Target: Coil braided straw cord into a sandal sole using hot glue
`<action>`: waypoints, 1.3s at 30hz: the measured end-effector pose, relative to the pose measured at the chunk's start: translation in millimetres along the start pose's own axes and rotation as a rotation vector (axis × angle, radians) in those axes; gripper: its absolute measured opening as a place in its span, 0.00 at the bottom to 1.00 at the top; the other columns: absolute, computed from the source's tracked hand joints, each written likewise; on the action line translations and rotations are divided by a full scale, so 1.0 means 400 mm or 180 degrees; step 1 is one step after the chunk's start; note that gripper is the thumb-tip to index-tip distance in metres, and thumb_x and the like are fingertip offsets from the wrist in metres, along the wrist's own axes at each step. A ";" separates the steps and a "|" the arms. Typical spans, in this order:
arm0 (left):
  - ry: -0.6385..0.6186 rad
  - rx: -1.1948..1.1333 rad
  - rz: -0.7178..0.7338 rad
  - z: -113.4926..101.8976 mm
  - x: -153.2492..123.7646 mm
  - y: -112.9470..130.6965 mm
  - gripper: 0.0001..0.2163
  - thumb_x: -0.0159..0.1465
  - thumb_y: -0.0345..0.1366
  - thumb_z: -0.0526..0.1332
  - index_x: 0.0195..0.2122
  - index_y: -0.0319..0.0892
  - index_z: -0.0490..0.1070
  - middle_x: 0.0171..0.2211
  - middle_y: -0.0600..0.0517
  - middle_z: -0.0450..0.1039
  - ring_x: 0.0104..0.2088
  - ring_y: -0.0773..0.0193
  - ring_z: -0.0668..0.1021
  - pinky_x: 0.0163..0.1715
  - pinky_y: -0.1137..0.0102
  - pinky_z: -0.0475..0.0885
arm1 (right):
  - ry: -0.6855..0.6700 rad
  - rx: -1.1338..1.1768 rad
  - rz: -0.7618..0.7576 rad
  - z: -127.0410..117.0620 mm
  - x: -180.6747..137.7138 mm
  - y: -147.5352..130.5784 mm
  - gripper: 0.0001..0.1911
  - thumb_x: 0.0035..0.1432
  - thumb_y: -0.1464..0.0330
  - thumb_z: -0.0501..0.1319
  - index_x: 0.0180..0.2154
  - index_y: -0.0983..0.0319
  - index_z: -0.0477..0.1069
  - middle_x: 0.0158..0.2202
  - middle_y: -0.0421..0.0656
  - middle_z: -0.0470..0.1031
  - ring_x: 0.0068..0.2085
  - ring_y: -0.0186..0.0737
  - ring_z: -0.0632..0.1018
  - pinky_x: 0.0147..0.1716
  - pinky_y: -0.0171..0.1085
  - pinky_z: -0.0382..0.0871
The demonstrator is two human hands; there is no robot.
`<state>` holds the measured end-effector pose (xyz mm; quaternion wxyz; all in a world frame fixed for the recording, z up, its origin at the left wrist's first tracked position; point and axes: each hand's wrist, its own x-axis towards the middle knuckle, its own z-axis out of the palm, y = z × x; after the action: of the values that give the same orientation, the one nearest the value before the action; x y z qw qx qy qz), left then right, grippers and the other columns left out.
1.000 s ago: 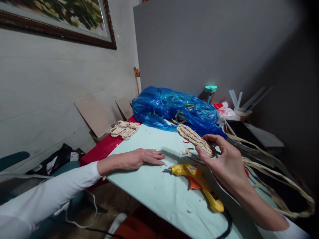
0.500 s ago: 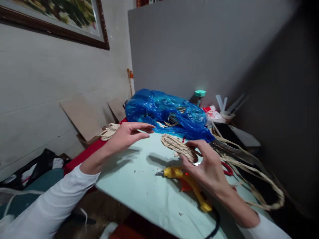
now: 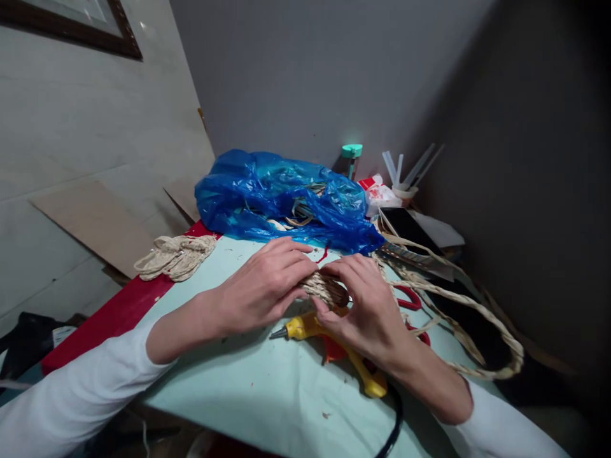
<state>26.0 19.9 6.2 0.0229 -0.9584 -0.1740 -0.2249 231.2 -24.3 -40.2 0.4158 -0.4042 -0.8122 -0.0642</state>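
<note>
Both hands meet over the pale green table top (image 3: 267, 388) on a flat oval coil of braided straw (image 3: 326, 289). My left hand (image 3: 265, 284) curls over the coil's left end, fingers closed on it. My right hand (image 3: 367, 305) pinches the coil's right end between thumb and fingers. Most of the coil is hidden under the two hands. The loose braid (image 3: 482, 318) trails off to the right in a long loop. A yellow glue gun (image 3: 334, 343) lies on the table just under my hands, nozzle pointing left.
A blue plastic bag (image 3: 277, 197) with straw inside sits behind my hands. Another bundle of braid (image 3: 176, 254) lies at the left on the red edge. Red-handled scissors (image 3: 410, 305), a teal-capped bottle (image 3: 352, 158) and a cup of glue sticks (image 3: 405, 181) stand to the right. Cardboard (image 3: 95, 219) leans on the wall.
My left hand rose from lying flat on the table and came across onto the coil. My right hand lowered the coil toward the glue gun. The camera swung right.
</note>
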 end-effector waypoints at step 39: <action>0.0841 -0.0513 -0.0009 0.043 -0.056 -0.015 0.12 0.56 0.25 0.67 0.42 0.33 0.75 0.39 0.42 0.82 0.47 0.55 0.83 0.59 0.54 0.71 | -0.0348 -0.0154 -0.0434 -0.030 0.007 -0.005 0.10 0.63 0.69 0.64 0.44 0.67 0.70 0.40 0.49 0.76 0.43 0.44 0.72 0.54 0.48 0.64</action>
<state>12.4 20.6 -19.1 -0.0316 -0.9190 -0.1523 -0.3623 236.4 -29.1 -30.1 0.3556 -0.3608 -0.8575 -0.0898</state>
